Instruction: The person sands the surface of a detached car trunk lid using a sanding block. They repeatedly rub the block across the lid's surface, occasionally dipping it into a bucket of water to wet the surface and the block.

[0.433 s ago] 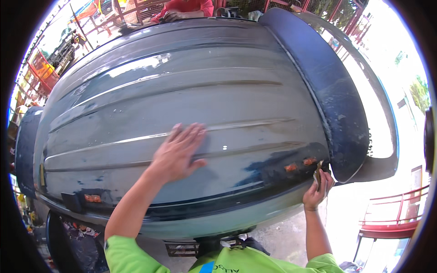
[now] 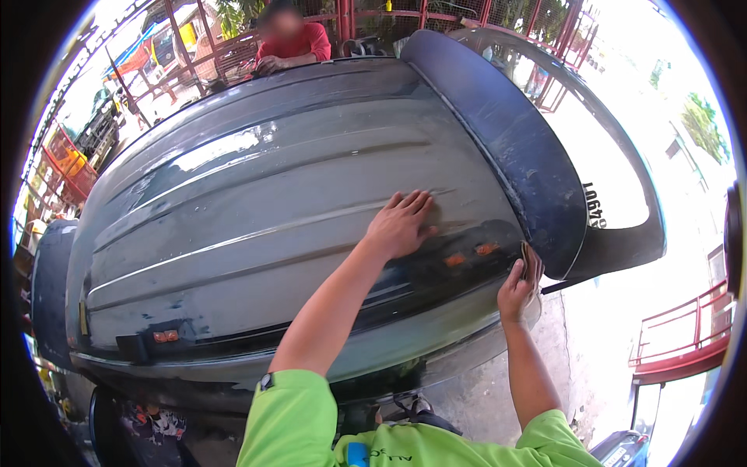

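A vehicle roof (image 2: 257, 202) with long raised ribs, patchy grey and black, lies before me. My left hand (image 2: 398, 224) rests palm down on its right part, fingers stretched out, with nothing in it. Beside the roof's near right corner, my right hand (image 2: 515, 294) is closed on a thin, folded, brownish sheet (image 2: 533, 261); its exact kind is unclear. Two small orange-brown patches (image 2: 455, 260) show between my hands on the dark edge strip. A dark blue spoiler (image 2: 513, 148) runs along the roof's right end.
Beyond the spoiler stands a raised tailgate (image 2: 630, 253) with a large window opening. Another person in a red shirt (image 2: 307, 45) leans at the roof's far side. A red railing (image 2: 685, 338) is at the right, and a black block (image 2: 132, 348) sits on the near left edge.
My left hand has slid right across the roof, toward the spoiler. My right hand stays near the corner with the folded sheet. The view has shifted, and more of the person in red shows.
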`<move>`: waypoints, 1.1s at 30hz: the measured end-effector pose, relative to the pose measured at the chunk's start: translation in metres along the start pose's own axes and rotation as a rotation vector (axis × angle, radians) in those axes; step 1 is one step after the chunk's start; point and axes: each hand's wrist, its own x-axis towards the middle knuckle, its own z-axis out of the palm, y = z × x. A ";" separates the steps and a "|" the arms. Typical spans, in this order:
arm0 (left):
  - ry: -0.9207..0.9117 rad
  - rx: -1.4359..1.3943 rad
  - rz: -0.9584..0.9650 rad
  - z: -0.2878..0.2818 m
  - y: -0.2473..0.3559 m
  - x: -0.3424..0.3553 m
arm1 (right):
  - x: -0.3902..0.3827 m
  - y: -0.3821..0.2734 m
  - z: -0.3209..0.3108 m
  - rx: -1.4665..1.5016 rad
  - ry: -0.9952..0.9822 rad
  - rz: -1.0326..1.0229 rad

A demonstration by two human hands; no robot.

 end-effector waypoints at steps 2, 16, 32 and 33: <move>-0.001 0.017 -0.028 -0.014 -0.016 -0.040 | 0.025 0.001 0.005 0.024 0.041 0.000; 0.056 0.299 -0.892 -0.109 -0.187 -0.281 | 0.000 -0.239 0.210 0.018 -0.511 -0.500; 0.062 0.309 -0.915 -0.106 -0.183 -0.277 | 0.002 -0.273 0.201 -0.070 -0.733 -0.571; 0.063 0.305 -0.913 -0.105 -0.185 -0.279 | 0.013 -0.252 0.197 -0.078 -0.774 -0.545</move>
